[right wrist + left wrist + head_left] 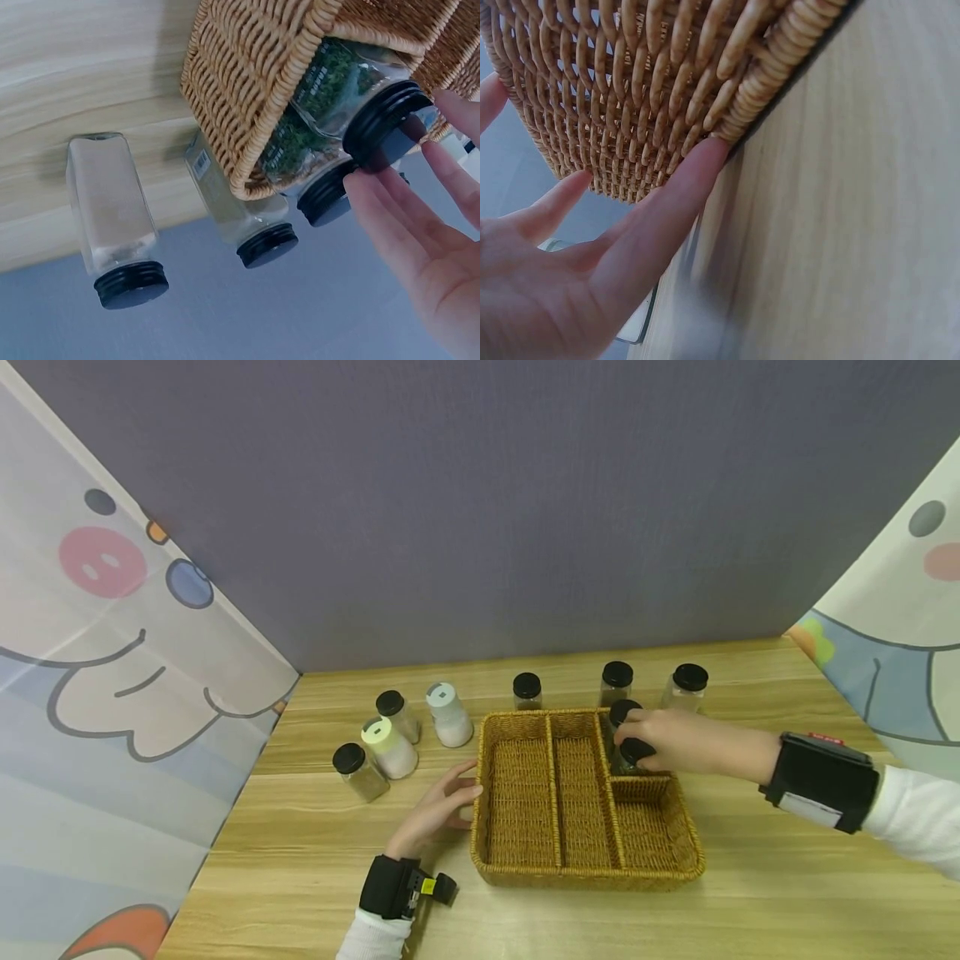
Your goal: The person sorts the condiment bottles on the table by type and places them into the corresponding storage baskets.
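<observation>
- A plain purple-grey upright panel (525, 510) fills the back of the head view.
- A white-and-blue sheet with cartoon animals (135, 693) covers the left side, and a matching cartoon-printed sheet (900, 610) covers the right.
- A pale wood-grain table (300, 860) carries everything else.
- A rectangular brown woven wicker basket (588, 875) sits on the table with 4 compartments: 2 long ones at the left and middle, and 2 short ones stacked along the right side.
- The person's right hand (663, 741) reaches into the far right compartment, pinching the black lid of 1 jar between its fingers.
- The person's left hand (442, 810) is at the basket's left side, fingers spread; the left wrist view shows a fingertip touching the wall near the table.
- 2 clear jars of green dried herb with black screw lids stand in the far right compartment: the near herb jar (341, 82), under the right hand, and the far herb jar (289, 150) just beside it.
- 2 white-filled bottles, 1 with a pale blue cap (452, 722) and 1 with a pale yellow cap (393, 753), stand left of the basket.
- 5 more clear jars with black lids stand outside it: 2 near those bottles (366, 777) and 3 along the basket's far side (681, 692), the rightmost filled with pale beige powder.
</observation>
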A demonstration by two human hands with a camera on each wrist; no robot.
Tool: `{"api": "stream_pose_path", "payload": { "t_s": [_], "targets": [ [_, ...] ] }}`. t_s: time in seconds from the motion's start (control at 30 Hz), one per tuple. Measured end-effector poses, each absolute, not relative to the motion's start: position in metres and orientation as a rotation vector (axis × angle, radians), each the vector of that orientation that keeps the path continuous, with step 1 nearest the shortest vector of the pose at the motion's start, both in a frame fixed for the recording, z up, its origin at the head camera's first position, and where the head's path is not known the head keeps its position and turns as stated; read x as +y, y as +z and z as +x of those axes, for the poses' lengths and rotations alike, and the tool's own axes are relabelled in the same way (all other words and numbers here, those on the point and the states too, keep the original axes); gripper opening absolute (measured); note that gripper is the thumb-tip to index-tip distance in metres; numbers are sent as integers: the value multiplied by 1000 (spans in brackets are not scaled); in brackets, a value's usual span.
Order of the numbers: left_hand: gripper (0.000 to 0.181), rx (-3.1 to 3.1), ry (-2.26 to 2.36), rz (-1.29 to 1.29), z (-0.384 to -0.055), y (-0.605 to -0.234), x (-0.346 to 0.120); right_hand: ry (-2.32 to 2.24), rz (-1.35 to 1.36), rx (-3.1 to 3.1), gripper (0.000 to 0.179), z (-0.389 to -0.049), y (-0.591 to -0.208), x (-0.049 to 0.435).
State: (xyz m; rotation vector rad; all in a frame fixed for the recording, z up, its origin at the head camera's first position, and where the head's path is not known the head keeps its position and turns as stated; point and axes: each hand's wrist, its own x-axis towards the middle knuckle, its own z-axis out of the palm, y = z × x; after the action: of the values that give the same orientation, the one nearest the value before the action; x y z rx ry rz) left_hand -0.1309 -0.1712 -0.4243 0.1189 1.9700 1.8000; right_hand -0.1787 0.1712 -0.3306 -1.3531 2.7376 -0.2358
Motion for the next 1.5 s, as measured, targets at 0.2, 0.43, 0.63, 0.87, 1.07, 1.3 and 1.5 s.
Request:
{"api": "stream_pose_path", "payload": {
  "t_s": [0.2, 0.43, 0.63, 0.87, 1.07, 1.3, 1.5],
  "targets": [
    [61, 1975, 1795, 124, -131, -423, -171, -268, -1346, 2766, 27, -179, -327, 172],
    [62, 1984, 1783, 124, -132, -424, -171, -286, -1343, 2774, 28, -180, -324, 173],
    [62, 1991, 1781, 128, -132, -425, -172, -278, -1419, 2818, 28, -183, -322, 174],
    [63, 1976, 1795, 127, -131, -427, -172, -413, -1355, 2821, 27, -189, -315, 177],
    [63, 1967, 1808, 130, -133, -432, -172, -438, -1305, 2867, 25, -198, -310, 181],
    [63, 1958, 1826, 131, -140, -452, -177, -567, -1226, 2860, 25, -209, -309, 193],
    [64, 1963, 1830, 132, -141, -453, -177, -574, -1126, 2883, 26, -223, -311, 204]
  ]
}}
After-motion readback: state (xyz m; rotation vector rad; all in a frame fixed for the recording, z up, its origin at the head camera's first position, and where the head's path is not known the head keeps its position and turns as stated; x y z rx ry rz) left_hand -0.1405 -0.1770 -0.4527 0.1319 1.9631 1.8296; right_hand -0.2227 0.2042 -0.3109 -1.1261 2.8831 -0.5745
